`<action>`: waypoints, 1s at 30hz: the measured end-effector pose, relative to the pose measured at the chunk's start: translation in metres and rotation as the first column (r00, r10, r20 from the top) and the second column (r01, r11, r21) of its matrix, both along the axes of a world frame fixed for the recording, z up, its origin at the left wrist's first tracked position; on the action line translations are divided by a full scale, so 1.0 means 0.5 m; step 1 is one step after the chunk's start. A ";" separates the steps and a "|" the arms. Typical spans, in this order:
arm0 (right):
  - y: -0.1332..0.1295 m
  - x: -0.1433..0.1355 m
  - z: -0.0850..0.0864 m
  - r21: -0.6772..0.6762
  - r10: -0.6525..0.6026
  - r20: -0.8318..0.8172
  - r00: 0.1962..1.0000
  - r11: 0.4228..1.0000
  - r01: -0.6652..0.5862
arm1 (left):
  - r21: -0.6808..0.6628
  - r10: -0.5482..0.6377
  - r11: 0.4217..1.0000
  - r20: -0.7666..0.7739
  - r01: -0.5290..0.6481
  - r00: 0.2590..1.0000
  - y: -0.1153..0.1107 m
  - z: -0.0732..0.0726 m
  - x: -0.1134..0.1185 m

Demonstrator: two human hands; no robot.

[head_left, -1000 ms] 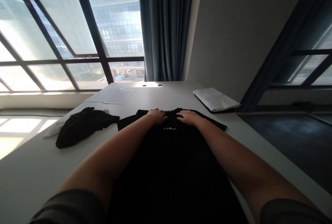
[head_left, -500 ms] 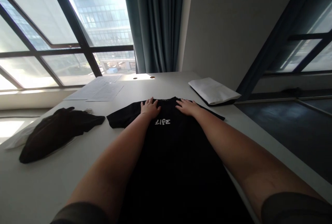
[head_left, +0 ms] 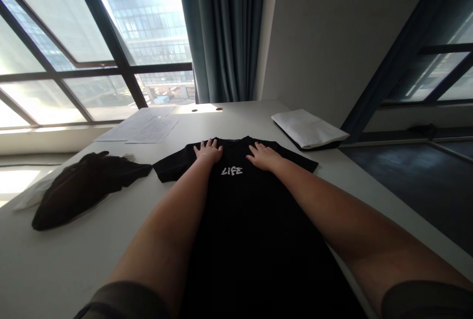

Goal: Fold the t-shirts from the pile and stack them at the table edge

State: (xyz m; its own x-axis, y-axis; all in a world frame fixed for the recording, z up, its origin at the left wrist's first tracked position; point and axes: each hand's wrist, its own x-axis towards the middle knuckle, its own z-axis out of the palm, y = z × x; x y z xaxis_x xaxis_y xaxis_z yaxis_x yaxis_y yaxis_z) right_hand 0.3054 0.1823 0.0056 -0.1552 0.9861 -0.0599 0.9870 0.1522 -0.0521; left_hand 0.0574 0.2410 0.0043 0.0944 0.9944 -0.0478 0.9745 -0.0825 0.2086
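A black T-shirt (head_left: 251, 225) lies spread on the white table, its collar at the far end and its sleeves out to both sides. White lettering on its chest appears upside down from where I stand. My left hand (head_left: 209, 151) rests flat near the left shoulder with fingers spread. On the other side of the collar, my right hand (head_left: 263, 156) lies open on the upper chest, palm against the cloth. Neither hand grips the fabric. The shirt's lower end runs out of the bottom of the view.
A dark bundled garment (head_left: 88, 183) lies on the table (head_left: 111, 255) at left, partly over whitish plastic. Printed papers (head_left: 148, 127) sit at the far left. A folded white cloth (head_left: 310, 128) on something black is at the far right, near the table's edge. Windows and a curtain stand behind.
My left hand has slid slightly left across the shirt, and my right hand has shifted a little toward me. The sleeves look slightly rearranged.
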 end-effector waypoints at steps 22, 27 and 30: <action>-0.146 0.178 -0.022 0.089 -0.330 -0.075 0.941 0.938 0.336 | 0.209 0.304 0.940 -0.163 -0.268 0.939 -0.242 0.041 -0.367; -0.218 0.231 -0.015 0.150 -0.547 -0.056 0.835 0.823 0.549 | 0.099 0.403 0.915 -0.149 -0.392 0.903 -0.253 0.084 -0.351; -0.239 0.239 -0.004 0.201 -0.601 -0.073 0.796 0.773 0.602 | 0.080 0.333 0.941 -0.074 -0.327 0.940 -0.252 0.081 -0.345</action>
State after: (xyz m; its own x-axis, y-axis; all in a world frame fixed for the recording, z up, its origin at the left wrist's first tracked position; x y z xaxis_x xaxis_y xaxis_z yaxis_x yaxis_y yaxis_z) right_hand 0.4247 0.0627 0.0036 0.4740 0.8674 0.1512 0.8804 -0.4650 -0.0926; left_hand -0.1149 0.1149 0.0449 -0.2415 0.9701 0.0253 0.9631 0.2363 0.1290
